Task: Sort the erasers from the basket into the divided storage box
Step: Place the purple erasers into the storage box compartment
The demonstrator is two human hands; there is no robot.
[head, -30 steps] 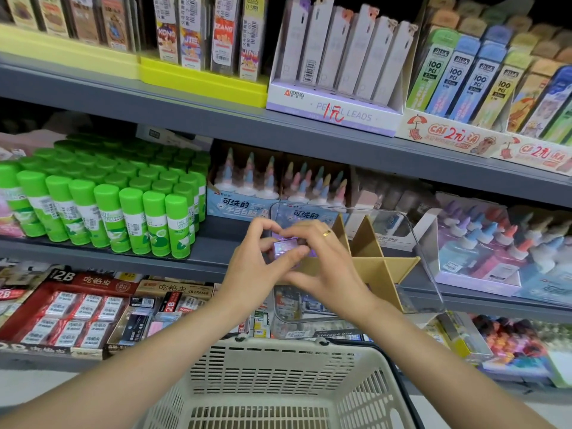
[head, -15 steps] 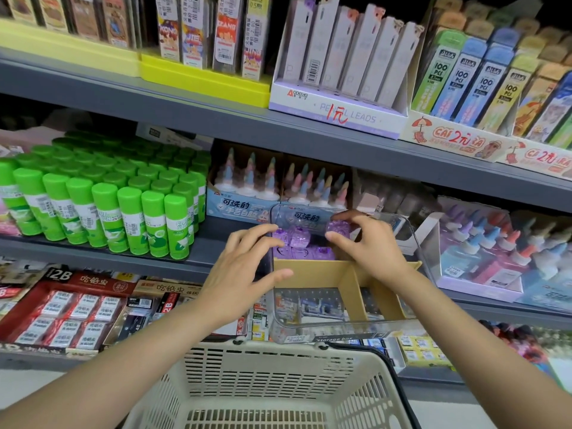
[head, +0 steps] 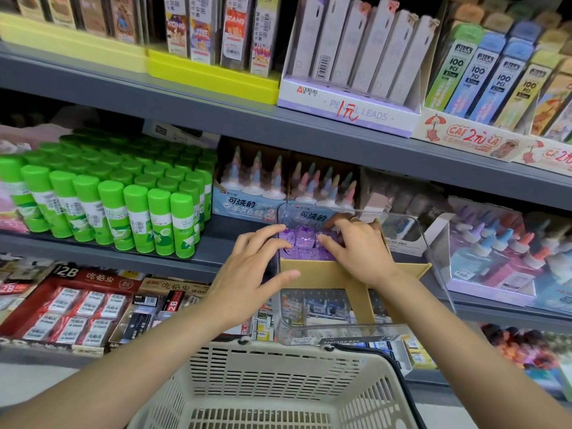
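A shop shelf [head: 216, 258] full of school things fills the view, with green glue sticks [head: 108, 209] far off to the left of the hands. A clear box [head: 433, 243] with brown card walls [head: 328, 275] sits at the shelf edge, its long side running left to right. Purple erasers [head: 305, 244] lie packed in the far left part of the box, right between the two hands. Which way each eraser points is hard to tell. The left hand [head: 247, 274] has its fingers spread, touching the box's left wall. The right hand [head: 359, 247] lies flat on the erasers, fingers straight, holding nothing. A cream basket [head: 278, 385] sits below both arms.
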